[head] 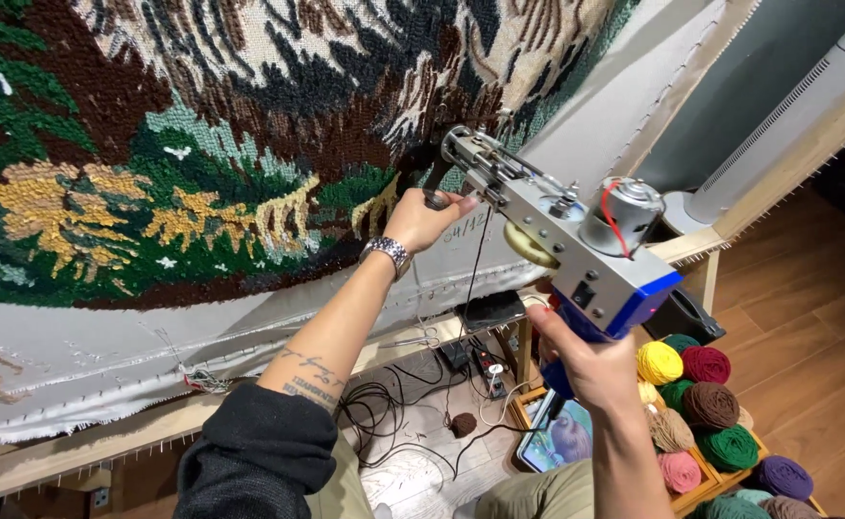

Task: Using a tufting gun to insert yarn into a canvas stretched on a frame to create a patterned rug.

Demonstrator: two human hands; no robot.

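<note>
Tufting gun (562,235) held in both hands, nose pressed to the stretched cloth (86,336) at the lower edge of the tufted picture (153,144). Long axis runs from lower right up to upper left: blue grip low and near the body, needle end high and against the backing.

Right hand (590,360) wrapped tight round the blue rear grip, fingers closed on it, well back from the cloth. Left hand (422,219) forward, closed round the dark front handle just under the nose, thumb on top; nearer of the two to the working point, almost touching the cloth. Steel watch (387,252) on that wrist.

Needle tip itself hidden against dark pile; contact not clearly readable. Motor (619,216) sits on top of the body, between the hands.

Yarn balls (706,399) in a crate on the floor, below right. Cables (393,413) and a tablet (557,437) under the frame (67,452).
</note>
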